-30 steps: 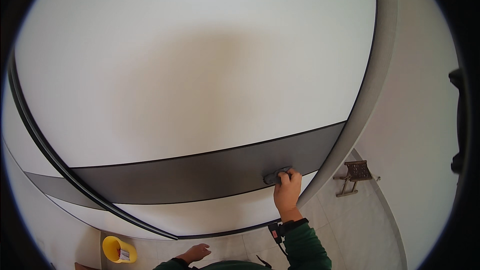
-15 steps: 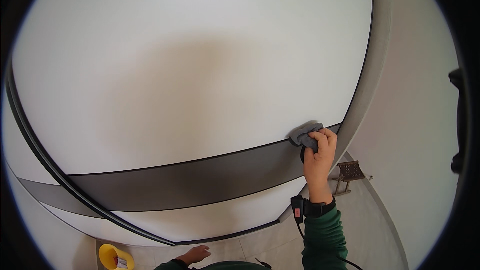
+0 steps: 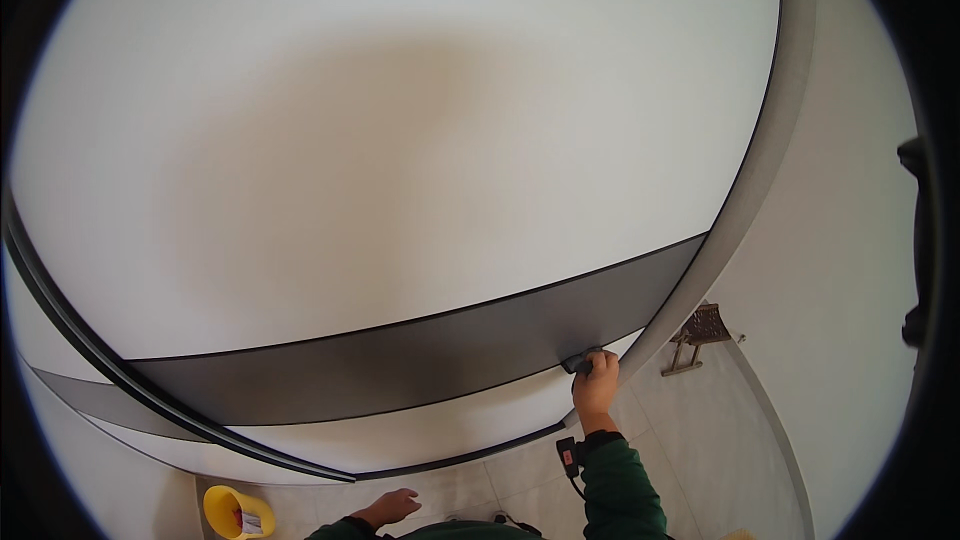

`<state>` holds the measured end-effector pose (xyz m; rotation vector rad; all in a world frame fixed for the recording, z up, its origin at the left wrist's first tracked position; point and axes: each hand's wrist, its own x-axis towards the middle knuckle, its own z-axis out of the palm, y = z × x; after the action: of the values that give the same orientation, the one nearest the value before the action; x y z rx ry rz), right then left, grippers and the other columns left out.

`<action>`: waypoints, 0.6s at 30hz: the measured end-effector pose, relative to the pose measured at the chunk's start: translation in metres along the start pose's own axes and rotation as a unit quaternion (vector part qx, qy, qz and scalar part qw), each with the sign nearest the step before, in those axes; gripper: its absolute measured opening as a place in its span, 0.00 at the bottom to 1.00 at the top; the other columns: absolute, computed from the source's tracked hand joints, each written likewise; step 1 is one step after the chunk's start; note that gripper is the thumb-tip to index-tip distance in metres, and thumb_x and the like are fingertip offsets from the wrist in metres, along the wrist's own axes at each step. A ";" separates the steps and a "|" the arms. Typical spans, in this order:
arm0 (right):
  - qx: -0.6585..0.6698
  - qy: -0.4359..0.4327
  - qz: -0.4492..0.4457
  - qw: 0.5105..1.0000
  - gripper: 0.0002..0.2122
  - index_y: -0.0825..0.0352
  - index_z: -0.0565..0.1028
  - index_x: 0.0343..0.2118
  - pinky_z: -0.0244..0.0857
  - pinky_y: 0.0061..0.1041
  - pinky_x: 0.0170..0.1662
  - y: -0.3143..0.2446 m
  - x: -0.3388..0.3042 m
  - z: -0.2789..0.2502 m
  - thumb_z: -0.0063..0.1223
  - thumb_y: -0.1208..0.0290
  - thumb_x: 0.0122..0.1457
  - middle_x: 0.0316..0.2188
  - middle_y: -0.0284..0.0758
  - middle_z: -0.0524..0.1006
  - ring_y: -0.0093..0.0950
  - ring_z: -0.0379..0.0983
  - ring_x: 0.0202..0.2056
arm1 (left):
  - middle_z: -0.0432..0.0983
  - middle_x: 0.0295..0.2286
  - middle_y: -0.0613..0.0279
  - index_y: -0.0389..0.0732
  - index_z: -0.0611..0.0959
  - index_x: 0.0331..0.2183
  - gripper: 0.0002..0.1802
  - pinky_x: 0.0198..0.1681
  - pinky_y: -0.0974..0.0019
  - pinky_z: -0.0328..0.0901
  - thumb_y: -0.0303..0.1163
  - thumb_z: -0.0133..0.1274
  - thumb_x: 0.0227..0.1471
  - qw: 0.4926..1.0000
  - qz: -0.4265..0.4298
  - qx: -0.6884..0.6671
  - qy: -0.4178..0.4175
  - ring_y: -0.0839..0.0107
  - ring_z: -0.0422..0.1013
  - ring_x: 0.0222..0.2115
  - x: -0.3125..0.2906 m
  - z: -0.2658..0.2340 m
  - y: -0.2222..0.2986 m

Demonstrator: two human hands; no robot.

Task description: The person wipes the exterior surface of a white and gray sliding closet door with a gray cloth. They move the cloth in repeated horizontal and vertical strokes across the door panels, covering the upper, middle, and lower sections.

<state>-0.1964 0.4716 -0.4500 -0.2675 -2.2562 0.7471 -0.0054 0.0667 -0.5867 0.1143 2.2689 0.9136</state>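
My right hand (image 3: 598, 380) is closed on a dark grey cloth (image 3: 576, 363) and presses it against a large white door panel (image 3: 450, 190). The cloth sits at the lower border of the dark grey band (image 3: 400, 370) that crosses the panel, near its right end. Much of the cloth is hidden by my fingers. Low on the left, my left hand (image 3: 394, 507) hangs apart from the panel, holding nothing, its fingers loosely out.
A yellow bucket (image 3: 222, 512) with a packet inside stands on the floor at lower left. To the right, a small brown folding stool (image 3: 704, 325) stands by the wall (image 3: 840, 270). A dark vertical rail (image 3: 150, 380) edges the panel's left side.
My right hand has slid the cloth downward and a little left, from the band's upper border to its lower one. My left hand has hardly moved.
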 end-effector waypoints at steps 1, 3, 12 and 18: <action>0.004 -0.071 0.031 0.997 0.12 0.64 0.72 0.31 0.65 0.38 0.44 0.006 -0.014 -0.001 0.53 0.84 0.41 0.37 0.41 0.71 0.44 0.67 0.42 | 0.78 0.37 0.51 0.37 0.75 0.46 0.28 0.46 0.59 0.66 0.49 0.51 0.50 1.000 0.005 -0.001 0.003 0.55 0.73 0.41 0.003 -0.002 -0.001; 0.029 -0.115 0.066 0.991 0.12 0.65 0.73 0.30 0.65 0.37 0.44 0.010 -0.019 -0.008 0.52 0.85 0.39 0.36 0.41 0.71 0.44 0.68 0.42 | 0.78 0.38 0.51 0.37 0.75 0.47 0.29 0.46 0.61 0.66 0.49 0.52 0.50 1.000 0.004 -0.013 0.003 0.57 0.73 0.42 0.004 -0.004 0.000; 0.100 0.138 -0.143 0.975 0.16 0.67 0.72 0.34 0.63 0.32 0.46 -0.107 0.132 -0.132 0.46 0.89 0.39 0.41 0.40 0.69 0.41 0.67 0.43 | 0.79 0.37 0.53 0.35 0.74 0.48 0.30 0.45 0.64 0.66 0.47 0.53 0.50 0.999 -0.006 -0.021 -0.031 0.60 0.74 0.41 0.005 -0.005 -0.002; 0.069 0.135 -0.145 0.978 0.16 0.67 0.72 0.34 0.64 0.32 0.45 -0.109 0.129 -0.103 0.49 0.89 0.39 0.41 0.40 0.68 0.41 0.66 0.44 | 0.79 0.36 0.53 0.35 0.74 0.48 0.30 0.43 0.64 0.67 0.47 0.53 0.50 1.000 -0.025 -0.016 0.005 0.62 0.74 0.39 0.009 -0.011 0.006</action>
<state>-0.2124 0.4794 -0.2526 0.0268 -1.9221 0.6637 -0.0195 0.0677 -0.5823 0.0394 2.2552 0.9248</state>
